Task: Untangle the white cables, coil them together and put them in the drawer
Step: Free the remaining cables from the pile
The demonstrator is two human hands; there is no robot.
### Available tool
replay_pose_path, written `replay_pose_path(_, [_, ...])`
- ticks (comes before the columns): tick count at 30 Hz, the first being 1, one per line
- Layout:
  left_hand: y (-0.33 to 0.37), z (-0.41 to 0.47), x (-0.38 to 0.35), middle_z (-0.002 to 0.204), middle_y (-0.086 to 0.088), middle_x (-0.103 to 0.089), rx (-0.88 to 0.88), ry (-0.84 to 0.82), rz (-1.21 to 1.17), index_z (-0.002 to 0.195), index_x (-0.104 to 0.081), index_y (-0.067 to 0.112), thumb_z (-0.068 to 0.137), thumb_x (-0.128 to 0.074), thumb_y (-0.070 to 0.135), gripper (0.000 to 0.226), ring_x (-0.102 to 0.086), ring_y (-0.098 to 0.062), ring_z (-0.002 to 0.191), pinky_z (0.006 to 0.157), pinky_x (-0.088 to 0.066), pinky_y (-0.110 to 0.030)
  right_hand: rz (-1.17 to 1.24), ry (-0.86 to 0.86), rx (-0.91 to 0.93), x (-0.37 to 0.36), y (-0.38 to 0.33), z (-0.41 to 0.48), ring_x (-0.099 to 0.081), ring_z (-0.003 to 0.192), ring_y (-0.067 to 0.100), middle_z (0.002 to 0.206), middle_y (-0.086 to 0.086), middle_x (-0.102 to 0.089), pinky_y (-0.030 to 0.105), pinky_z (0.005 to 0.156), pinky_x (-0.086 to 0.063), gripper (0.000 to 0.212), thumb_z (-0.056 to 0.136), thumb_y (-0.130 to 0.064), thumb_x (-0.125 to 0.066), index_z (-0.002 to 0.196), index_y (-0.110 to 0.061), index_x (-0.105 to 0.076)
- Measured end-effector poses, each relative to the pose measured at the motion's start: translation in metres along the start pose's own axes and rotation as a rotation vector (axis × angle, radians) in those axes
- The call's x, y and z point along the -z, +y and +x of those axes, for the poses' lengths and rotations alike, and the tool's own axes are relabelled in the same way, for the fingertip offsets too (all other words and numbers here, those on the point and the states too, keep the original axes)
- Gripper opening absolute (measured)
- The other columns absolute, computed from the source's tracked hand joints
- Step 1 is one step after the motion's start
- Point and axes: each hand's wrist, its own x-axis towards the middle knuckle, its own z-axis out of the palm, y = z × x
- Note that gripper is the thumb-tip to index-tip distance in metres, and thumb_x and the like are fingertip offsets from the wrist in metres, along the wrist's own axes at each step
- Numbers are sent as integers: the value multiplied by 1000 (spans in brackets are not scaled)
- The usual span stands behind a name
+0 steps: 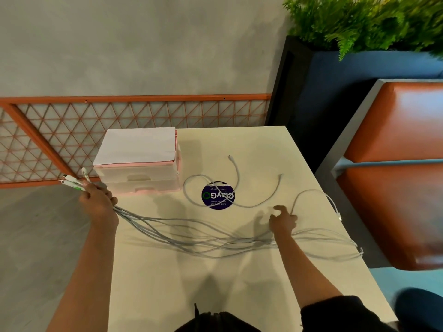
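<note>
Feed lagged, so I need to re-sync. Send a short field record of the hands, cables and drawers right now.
left hand: grips the cable bundle near its plug ends, past the table edge
right hand: fingers curled at a cable loop; grip unclear
loose cable: lies across the round sticker, untouched
drawer unit: drawers closed, paper on top
coiling: not started

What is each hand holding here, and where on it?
Left hand grips the white cables just below their plugs; right hand at a loop, grip unclear.
</note>
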Motion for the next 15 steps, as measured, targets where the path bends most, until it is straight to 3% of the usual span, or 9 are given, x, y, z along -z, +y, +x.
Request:
replay_pose_path(2, [0, -2, 0, 35, 15, -35, 1, 8, 4, 67, -37, 22, 105, -27, 34, 41, -27, -3, 40, 38, -23, -16, -105, -76, 5, -19, 13, -2, -37, 120, 38, 135, 18, -26, 37, 96, -37, 32, 93, -3, -47, 121, -16, -55])
replay_pose_path(5, [0, -1, 3, 35, 16, -35, -10, 1, -10, 67, -38, 22, 105, -27, 34, 41, -25, -2, 37, 36, -22, -15, -116, -40, 23, -25, 26, -5, -42, 113, 41, 132, 19, -29, 42, 93, -41, 27, 91, 2, -44, 115, -5, -53])
replay_pose_path(9, [0, 1, 8, 35, 16, -35, -3, -3, -16, 70, -38, 22, 105, -26, 35, 39, -25, -2, 36, 36, -22, -15, 165, 34, -151, -12, 24, -3, -54, 98, 41, 131, 20, -31, 37, 87, -45, 22, 89, 5, -49, 111, 3, -51])
replay_pose_path(12, [-2, 3, 9, 37, 16, -35, -9, -6, -23, 70, -38, 23, 105, -27, 36, 39, -26, -2, 37, 36, -22, -15, 373, 92, -205, 0, 20, -2, -49, 88, 32, 129, 19, -38, 27, 75, -39, 30, 86, 2, -58, 114, -1, -51])
replay_pose_path(15, [-4, 6, 10, 49, 10, -34, -4, 15, -20, 70, -36, 23, 104, -27, 37, 39, -27, -4, 43, 38, -24, -16, 524, 113, -208, 7, 15, 5, -56, 97, 35, 124, 21, -55, 32, 83, -45, 32, 88, -1, -49, 119, -4, -57])
